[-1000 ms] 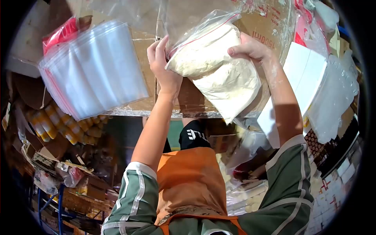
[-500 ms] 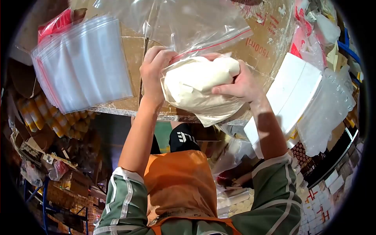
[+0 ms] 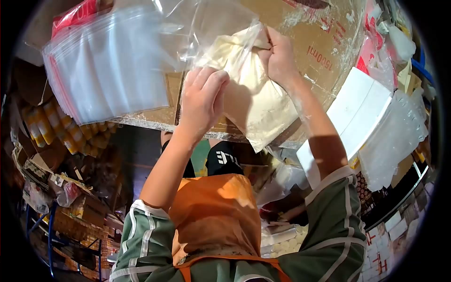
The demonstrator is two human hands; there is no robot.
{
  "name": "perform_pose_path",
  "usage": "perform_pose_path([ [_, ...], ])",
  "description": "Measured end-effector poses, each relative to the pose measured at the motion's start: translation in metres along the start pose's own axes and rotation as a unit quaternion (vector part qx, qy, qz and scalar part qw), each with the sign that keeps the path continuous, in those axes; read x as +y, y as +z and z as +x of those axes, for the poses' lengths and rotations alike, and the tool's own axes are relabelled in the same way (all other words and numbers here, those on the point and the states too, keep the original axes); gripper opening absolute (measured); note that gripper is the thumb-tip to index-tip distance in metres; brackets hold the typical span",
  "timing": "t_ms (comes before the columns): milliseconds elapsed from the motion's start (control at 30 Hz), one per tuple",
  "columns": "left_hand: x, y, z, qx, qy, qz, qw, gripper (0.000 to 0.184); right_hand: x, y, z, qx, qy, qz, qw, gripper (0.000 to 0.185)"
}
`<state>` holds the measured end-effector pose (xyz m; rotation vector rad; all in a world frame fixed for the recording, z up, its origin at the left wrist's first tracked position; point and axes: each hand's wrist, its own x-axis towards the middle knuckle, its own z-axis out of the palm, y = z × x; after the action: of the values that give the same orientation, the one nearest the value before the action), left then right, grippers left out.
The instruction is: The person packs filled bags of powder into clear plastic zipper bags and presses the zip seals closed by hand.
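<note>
A crumpled, cream-coloured soft bundle (image 3: 265,110) hangs over the front edge of the cardboard-topped table; I cannot tell whether it is cloth or a filled bag. My right hand (image 3: 280,54) is closed round its upper right part. A clear zip bag (image 3: 216,23) lies over the top of the bundle, its film stretching back and left. At the bundle's left side, my left hand (image 3: 203,96) has its fingers curled in a pinch by the clear film, fingertips partly hidden. Left of my hands lies a stack of clear zip bags (image 3: 105,66) with red seal strips.
The cardboard surface (image 3: 305,51) has printed letters and white smears. White foam-like boards (image 3: 359,103) and clear plastic sheeting (image 3: 394,136) stand at the right. Red packaging (image 3: 75,16) sits behind the stack. Yellow-and-white packets (image 3: 44,124) are below the table at left.
My right hand has moved up and left with the bundle, which now hangs longer and lower. My left hand has come down toward me. The clear bag now covers the bundle's top.
</note>
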<state>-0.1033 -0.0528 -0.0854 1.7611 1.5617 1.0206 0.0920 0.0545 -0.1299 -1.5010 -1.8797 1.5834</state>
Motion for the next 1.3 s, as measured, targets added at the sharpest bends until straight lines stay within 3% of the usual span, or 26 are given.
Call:
perform_pose_path([
  [67,-0.018,0.007,-0.019,0.036,-0.022,0.023,0.999,0.021,-0.026,0.01,0.004,0.109,-0.032,0.231,0.966,0.041],
  [100,-0.026,0.01,-0.028,0.07,-0.029,0.039,0.996,0.022,-0.036,0.006,0.005,0.105,-0.038,0.229,0.967,0.041],
  [167,-0.028,0.009,-0.028,0.098,-0.066,0.062,0.991,0.019,-0.047,0.001,0.004,-0.021,-0.057,-0.035,0.998,0.045],
  [200,-0.028,0.008,-0.023,0.146,-0.114,0.009,0.983,0.016,-0.045,0.005,0.007,-0.051,-0.113,-0.061,0.99,0.043],
  [233,-0.03,0.006,-0.02,0.194,-0.164,-0.044,0.966,0.014,-0.044,0.009,0.009,-0.056,-0.11,-0.058,0.991,0.043],
  [300,-0.044,0.002,-0.014,0.167,-0.141,0.015,0.976,0.012,-0.044,0.014,0.012,-0.138,-0.187,-0.059,0.971,0.042],
  [367,-0.05,0.004,-0.002,0.144,-0.169,-0.216,0.951,0.012,-0.042,0.014,0.01,-0.118,-0.195,-0.028,0.973,0.037],
  [400,-0.048,0.004,0.005,0.174,-0.221,-0.301,0.911,0.008,-0.045,0.008,0.003,-0.114,-0.079,0.052,0.989,0.036],
  [433,-0.047,0.002,0.01,0.175,-0.221,-0.303,0.91,0.008,-0.047,0.002,-0.004,-0.107,0.039,0.132,0.985,0.035],
  [500,-0.048,-0.004,0.02,0.143,-0.243,-0.327,0.902,0.008,-0.037,-0.003,-0.018,-0.051,0.008,0.15,0.987,0.036],
  [567,-0.053,-0.013,0.025,0.14,-0.252,-0.333,0.898,0.011,-0.039,-0.014,-0.039,-0.003,0.026,0.262,0.965,0.024],
  [633,-0.063,-0.021,0.027,0.083,-0.182,-0.099,0.975,0.014,-0.024,-0.025,-0.063,0.065,-0.002,0.374,0.925,0.035],
  [700,-0.063,-0.028,0.027,0.074,-0.181,-0.088,0.977,0.013,-0.024,-0.028,-0.082,0.212,-0.011,0.292,0.932,0.025],
  [767,-0.044,-0.038,0.024,-0.014,-0.249,-0.1,0.963,0.008,-0.029,-0.019,-0.08,0.385,0.019,0.269,0.883,0.022],
  [800,-0.04,-0.033,0.016,-0.001,-0.255,-0.132,0.958,0.007,-0.039,-0.014,-0.074,0.46,0.087,0.259,0.845,0.024],
  [833,-0.036,-0.023,0.012,0.035,-0.223,-0.154,0.962,0.008,-0.037,-0.012,-0.072,0.463,0.086,0.262,0.842,0.024],
  [967,-0.013,0.008,0.011,0.035,-0.272,-0.221,0.936,0.016,-0.042,-0.002,-0.075,0.485,0.111,0.306,0.812,0.027],
  [1033,-0.008,0.015,0.015,0.033,-0.297,-0.237,0.924,0.019,-0.043,0.003,-0.079,0.389,0.119,0.351,0.844,0.025],
  [1067,-0.01,0.017,0.018,-0.002,-0.312,-0.181,0.933,0.018,-0.045,0.006,-0.078,0.349,0.108,0.315,0.876,0.024],
  [1100,-0.012,0.017,0.019,-0.036,-0.325,-0.122,0.937,0.018,-0.038,0.009,-0.076,0.288,0.022,0.354,0.89,0.022],
  [1167,-0.013,0.006,0.024,-0.078,-0.347,-0.118,0.927,0.019,-0.054,0.011,-0.061,0.191,0.011,0.332,0.924,0.023],
  [1200,-0.015,0.001,0.025,-0.134,-0.328,-0.007,0.935,0.021,-0.055,0.013,-0.054,0.194,0.011,0.337,0.921,0.023],
  [1233,-0.016,-0.005,0.026,-0.188,-0.303,0.105,0.928,0.023,-0.055,0.016,-0.046,0.149,-0.014,0.249,0.957,0.026],
  [1267,-0.015,-0.013,0.029,-0.175,-0.247,0.164,0.939,0.029,-0.054,0.018,-0.04,0.101,-0.04,0.158,0.981,0.03],
  [1300,-0.011,-0.02,0.033,-0.178,-0.244,0.169,0.938,0.029,-0.051,0.019,-0.036,0.105,-0.041,0.164,0.98,0.03],
])
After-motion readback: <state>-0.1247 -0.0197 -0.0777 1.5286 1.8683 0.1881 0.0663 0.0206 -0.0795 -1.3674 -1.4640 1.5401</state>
